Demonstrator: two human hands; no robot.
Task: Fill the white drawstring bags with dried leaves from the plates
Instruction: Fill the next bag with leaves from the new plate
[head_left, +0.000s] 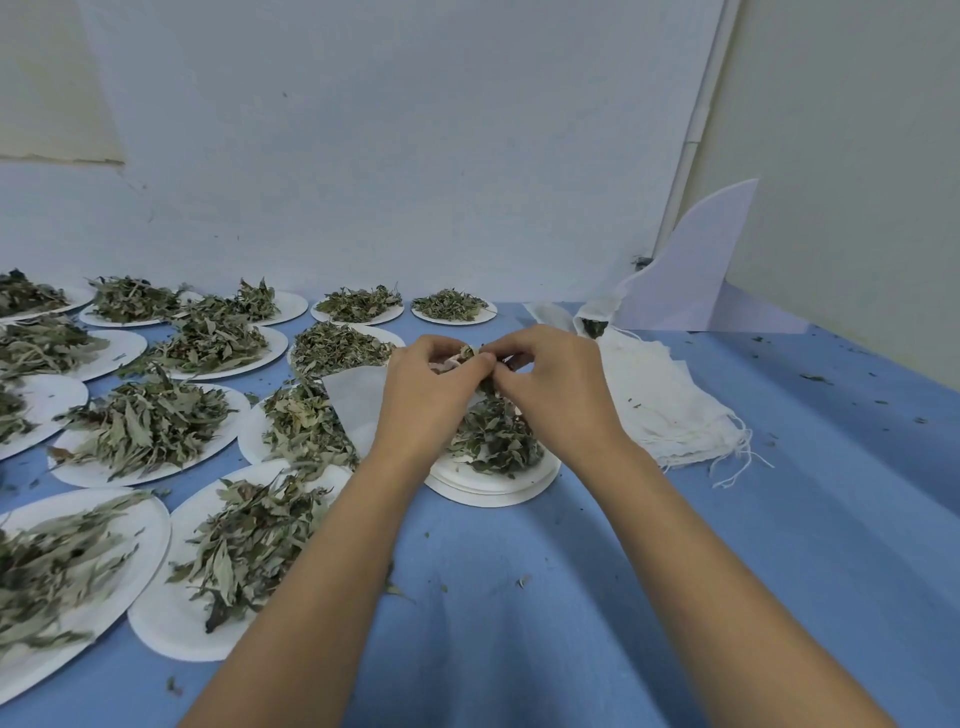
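forearms (322, 571) raised, left hand (431, 384) pinching white bag (353, 400), right hand (550, 384) pinching leaves (467, 352)

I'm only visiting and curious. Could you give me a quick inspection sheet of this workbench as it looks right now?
Surface: table under a creased blue cover.
Job's things: plates heaped with leaves; bag held above a plate stack; spare bags piled to the right.
Clutter: crumbs scattered on the cover.
Grippers: left hand and right hand both pinch the bag's mouth.
Cables: nothing seen.
Surroundings: white wall; white board at the corner.
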